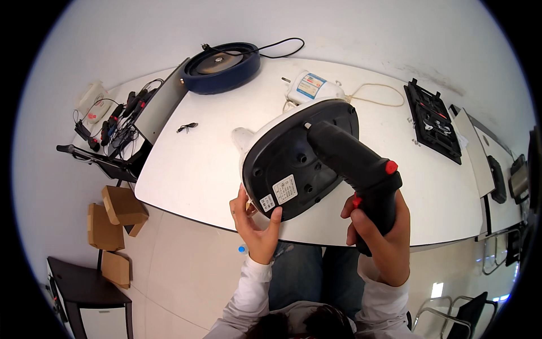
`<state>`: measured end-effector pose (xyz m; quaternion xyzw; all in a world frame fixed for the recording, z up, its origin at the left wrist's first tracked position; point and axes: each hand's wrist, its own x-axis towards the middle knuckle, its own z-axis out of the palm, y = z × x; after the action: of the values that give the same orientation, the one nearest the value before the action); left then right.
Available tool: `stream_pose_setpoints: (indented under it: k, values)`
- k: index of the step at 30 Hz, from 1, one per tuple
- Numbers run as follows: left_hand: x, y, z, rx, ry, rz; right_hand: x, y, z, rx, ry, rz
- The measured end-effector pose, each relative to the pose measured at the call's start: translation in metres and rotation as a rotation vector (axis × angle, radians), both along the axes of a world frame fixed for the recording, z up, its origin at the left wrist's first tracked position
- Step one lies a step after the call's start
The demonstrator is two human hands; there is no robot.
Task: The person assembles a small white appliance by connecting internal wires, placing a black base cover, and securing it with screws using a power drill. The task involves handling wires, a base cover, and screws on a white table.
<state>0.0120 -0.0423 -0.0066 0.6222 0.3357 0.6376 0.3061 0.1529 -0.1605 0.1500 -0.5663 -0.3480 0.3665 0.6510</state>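
Observation:
My left hand [258, 233] grips the lower left edge of a white appliance base [276, 155], thumb on its black underside. The base is tilted up above the table, its underside toward me, with several round recesses and two white labels [284, 190]. In my right hand [389, 240] is a black cordless screwdriver [353, 161] with a red trigger, fingers wrapped round its handle. Its tip points at the upper part of the underside; whether it sits in a screw hole I cannot tell. A white motor unit [309, 86] with a blue-and-white label lies behind the base.
On the white table [192, 169] are a round dark blue appliance [220, 79] with a black cord, a small coiled cable [187, 127] and an open black tool case [433, 121]. Corded tools [127, 116] lie behind a left divider. Cardboard boxes [124, 204] stand lower left.

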Motion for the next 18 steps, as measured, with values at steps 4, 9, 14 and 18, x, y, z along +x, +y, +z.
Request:
stream_pose_setpoints:
  k: [4,9,14,18]
  values:
    - [-0.001,0.003,-0.003,-0.001,0.019,0.024,0.005,-0.007,-0.007,0.041,-0.003,0.028]
    - [0.002,0.000,-0.004,-0.032,-0.023,0.042,0.012,-0.026,-0.019,0.137,0.080,0.016]
    - [0.007,-0.002,0.002,0.054,-0.005,0.072,0.026,-0.050,-0.044,0.207,0.190,0.033]
    - [0.012,-0.006,0.006,0.070,0.071,0.132,0.036,-0.065,-0.062,0.212,0.317,0.037]
